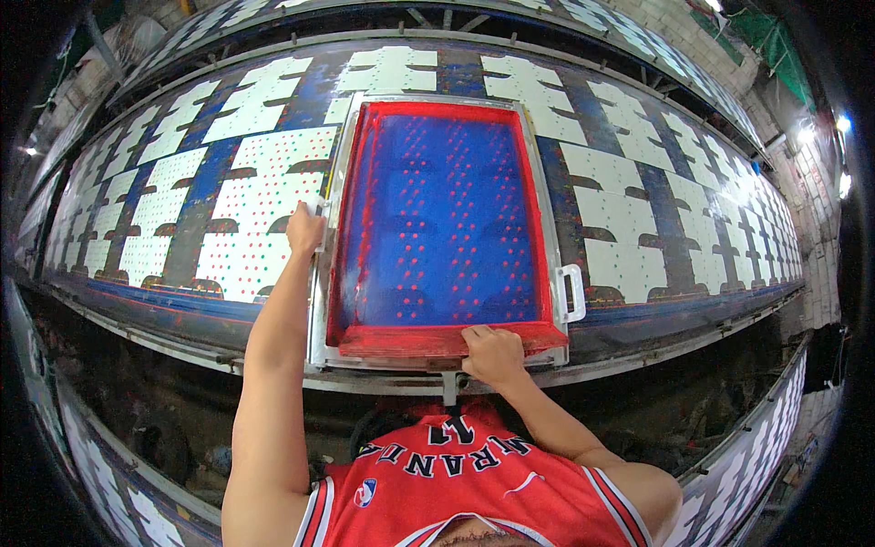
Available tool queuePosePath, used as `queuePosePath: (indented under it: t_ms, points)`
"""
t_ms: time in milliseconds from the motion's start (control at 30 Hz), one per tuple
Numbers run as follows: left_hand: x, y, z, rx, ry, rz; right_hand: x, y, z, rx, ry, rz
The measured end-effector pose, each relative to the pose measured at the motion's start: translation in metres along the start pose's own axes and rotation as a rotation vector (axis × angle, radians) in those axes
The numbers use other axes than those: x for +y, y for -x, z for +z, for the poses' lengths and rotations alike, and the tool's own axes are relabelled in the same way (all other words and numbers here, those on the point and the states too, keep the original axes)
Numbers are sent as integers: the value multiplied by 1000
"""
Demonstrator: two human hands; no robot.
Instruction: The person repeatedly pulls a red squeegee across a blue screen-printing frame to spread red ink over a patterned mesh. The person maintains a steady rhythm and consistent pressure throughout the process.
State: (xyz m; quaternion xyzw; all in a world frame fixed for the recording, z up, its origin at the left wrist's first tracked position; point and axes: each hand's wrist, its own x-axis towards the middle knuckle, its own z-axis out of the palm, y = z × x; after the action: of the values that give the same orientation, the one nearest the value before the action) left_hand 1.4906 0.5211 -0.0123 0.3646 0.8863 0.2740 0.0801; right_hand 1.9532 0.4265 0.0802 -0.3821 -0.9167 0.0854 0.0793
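A screen printing frame (pixel 540 196) with a blue mesh (pixel 437 173) and red ink round its border lies on the long printing table in front of me. Rows of red dots show through the mesh. My left hand (pixel 305 230) is closed at the frame's left side, on a pale handle mostly hidden by the fingers. At the frame's near end, my right hand (pixel 493 356) is wrapped round a red-stained squeegee (pixel 401 341), which lies across the width of the screen. A white handle (pixel 572 294) sticks out from the frame's right side.
White cut fabric pieces (pixel 612 219) lie in rows along the table on both sides. Those at the left (pixel 273 196) carry red and green dots; some show green only. A metal rail (pixel 219 358) runs along the near edge. More printing tables (pixel 747 456) stand behind and beyond.
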Motion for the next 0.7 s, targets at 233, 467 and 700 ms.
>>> queuePosePath:
  t_ms: [233,467,700]
  points:
    - [3,2,-4,-7,7,7,-14,20,2,81,-2,-20]
    - [4,1,-7,-50,9,-35,-14,23,-1,62,5,-93]
    - [6,3,-8,-60,12,-48,-22,15,-16,-125,5,8]
